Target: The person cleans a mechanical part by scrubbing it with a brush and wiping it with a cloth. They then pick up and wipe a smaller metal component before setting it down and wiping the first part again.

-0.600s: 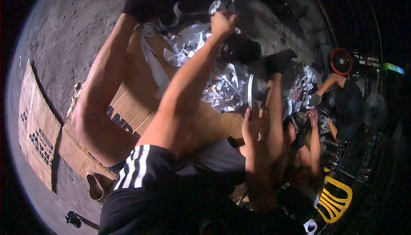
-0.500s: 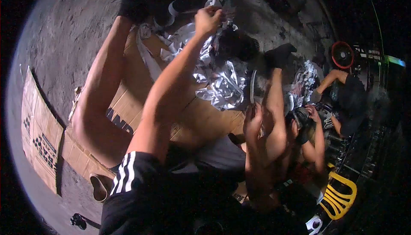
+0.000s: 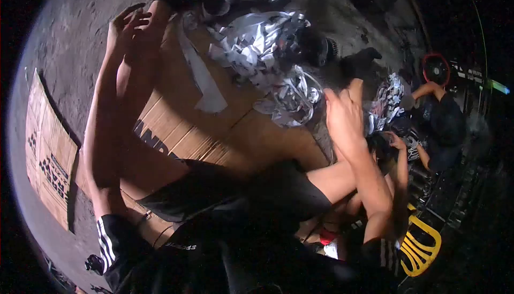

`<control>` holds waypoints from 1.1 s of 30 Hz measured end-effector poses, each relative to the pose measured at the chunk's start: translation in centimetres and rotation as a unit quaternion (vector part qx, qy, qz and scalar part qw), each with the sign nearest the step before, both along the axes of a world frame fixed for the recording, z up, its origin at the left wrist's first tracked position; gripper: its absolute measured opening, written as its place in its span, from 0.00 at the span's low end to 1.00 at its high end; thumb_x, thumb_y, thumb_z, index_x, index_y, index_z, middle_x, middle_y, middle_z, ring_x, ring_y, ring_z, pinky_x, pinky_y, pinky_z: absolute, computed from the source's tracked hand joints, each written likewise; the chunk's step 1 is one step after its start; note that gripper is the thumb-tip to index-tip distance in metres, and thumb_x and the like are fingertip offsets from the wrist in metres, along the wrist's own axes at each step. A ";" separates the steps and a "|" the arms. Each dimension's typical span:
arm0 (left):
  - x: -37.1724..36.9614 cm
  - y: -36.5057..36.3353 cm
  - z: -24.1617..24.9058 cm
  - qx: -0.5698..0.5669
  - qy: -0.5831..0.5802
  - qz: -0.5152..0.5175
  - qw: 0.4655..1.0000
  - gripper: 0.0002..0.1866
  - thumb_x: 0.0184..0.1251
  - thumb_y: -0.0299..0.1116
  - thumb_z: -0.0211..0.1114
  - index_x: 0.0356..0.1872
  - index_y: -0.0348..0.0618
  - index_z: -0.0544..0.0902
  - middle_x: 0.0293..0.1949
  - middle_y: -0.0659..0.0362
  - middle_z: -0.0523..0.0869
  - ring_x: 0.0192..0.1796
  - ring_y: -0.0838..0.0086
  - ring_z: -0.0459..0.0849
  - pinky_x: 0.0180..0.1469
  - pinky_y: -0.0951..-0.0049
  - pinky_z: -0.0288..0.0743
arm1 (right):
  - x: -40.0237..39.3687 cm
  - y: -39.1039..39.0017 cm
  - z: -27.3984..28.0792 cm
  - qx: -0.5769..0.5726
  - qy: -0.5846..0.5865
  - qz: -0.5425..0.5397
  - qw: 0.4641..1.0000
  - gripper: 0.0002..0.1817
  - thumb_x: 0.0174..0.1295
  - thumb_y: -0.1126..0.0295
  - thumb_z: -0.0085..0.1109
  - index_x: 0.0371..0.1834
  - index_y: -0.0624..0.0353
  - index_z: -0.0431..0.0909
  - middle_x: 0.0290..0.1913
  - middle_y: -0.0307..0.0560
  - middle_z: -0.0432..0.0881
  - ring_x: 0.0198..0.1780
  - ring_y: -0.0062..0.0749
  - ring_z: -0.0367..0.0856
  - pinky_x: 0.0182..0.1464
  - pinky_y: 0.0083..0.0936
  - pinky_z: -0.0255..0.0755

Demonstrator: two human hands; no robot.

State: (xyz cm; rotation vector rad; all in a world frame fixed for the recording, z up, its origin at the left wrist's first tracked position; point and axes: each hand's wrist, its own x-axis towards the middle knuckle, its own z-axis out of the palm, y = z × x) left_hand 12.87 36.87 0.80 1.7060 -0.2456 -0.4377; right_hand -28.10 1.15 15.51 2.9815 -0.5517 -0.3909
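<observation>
Silvery strips (image 3: 251, 42) lie in a crumpled heap at the far edge of your cardboard sheet (image 3: 182, 122), with a smaller tangle beside them toward its far right corner. One long pale strip (image 3: 206, 88) lies apart on the sheet, near its far left edge. Your left hand (image 3: 126, 29) is raised in front of your left shin, fingers apart, nothing visible in it; contact with the leg cannot be confirmed. Your right hand (image 3: 345, 114) is just beside the smaller tangle, fingers extended; whether it holds a strip cannot be told. Just right of the main heap is a dark object with a ridged rim (image 3: 326, 50). Off the sheet's right edge, a co-worker's hand (image 3: 396, 141) shows, with a yellow chair (image 3: 423, 246) nearer you.
</observation>
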 end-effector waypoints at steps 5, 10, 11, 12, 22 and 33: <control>0.8 0.9 -2.9 0.005 -0.026 0.052 0.998 0.22 0.75 0.41 0.66 0.60 0.35 0.82 0.48 0.51 0.91 0.48 0.72 0.89 0.51 0.72 0.82 | 3.9 0.7 -3.3 -0.078 0.105 0.042 0.991 0.13 0.63 0.75 0.52 0.47 0.59 0.84 0.40 0.64 0.84 0.38 0.59 0.87 0.45 0.49 0.79; 0.8 0.7 -3.1 -0.007 -0.044 0.053 0.998 0.23 0.74 0.44 0.66 0.59 0.35 0.83 0.45 0.51 0.92 0.47 0.74 0.89 0.50 0.73 0.81 | 5.5 2.2 -0.8 -0.149 0.130 0.121 0.973 0.11 0.61 0.74 0.54 0.42 0.57 0.86 0.38 0.57 0.85 0.39 0.51 0.89 0.40 0.46 0.81; 0.9 0.5 -3.1 -0.007 -0.041 0.055 0.998 0.23 0.74 0.44 0.66 0.59 0.35 0.83 0.45 0.51 0.92 0.47 0.74 0.89 0.50 0.73 0.81 | 6.1 2.0 -0.6 -0.149 0.133 0.124 0.972 0.11 0.61 0.74 0.54 0.42 0.57 0.86 0.38 0.57 0.85 0.39 0.51 0.89 0.40 0.46 0.81; 1.1 0.3 -3.2 -0.005 -0.041 0.058 0.997 0.22 0.74 0.44 0.66 0.59 0.36 0.84 0.45 0.52 0.92 0.47 0.74 0.89 0.50 0.74 0.81 | 6.9 1.5 -0.4 -0.142 0.142 0.122 0.972 0.11 0.61 0.73 0.54 0.41 0.57 0.86 0.38 0.57 0.86 0.39 0.52 0.88 0.41 0.46 0.81; 0.4 1.0 -3.2 0.006 -0.025 0.078 0.997 0.22 0.74 0.43 0.66 0.59 0.38 0.84 0.44 0.55 0.92 0.46 0.76 0.89 0.50 0.75 0.81 | 12.0 -3.2 2.0 -0.071 0.186 0.056 0.978 0.11 0.60 0.63 0.68 0.44 0.49 0.90 0.40 0.52 0.89 0.46 0.51 0.88 0.51 0.44 0.80; 0.2 0.1 -2.0 0.035 -0.049 0.082 0.995 0.21 0.74 0.43 0.65 0.59 0.37 0.84 0.45 0.53 0.92 0.47 0.75 0.88 0.51 0.74 0.80 | 14.6 -8.4 0.2 0.059 0.266 0.094 0.958 0.14 0.55 0.61 0.73 0.44 0.49 0.90 0.46 0.50 0.89 0.52 0.45 0.86 0.55 0.41 0.78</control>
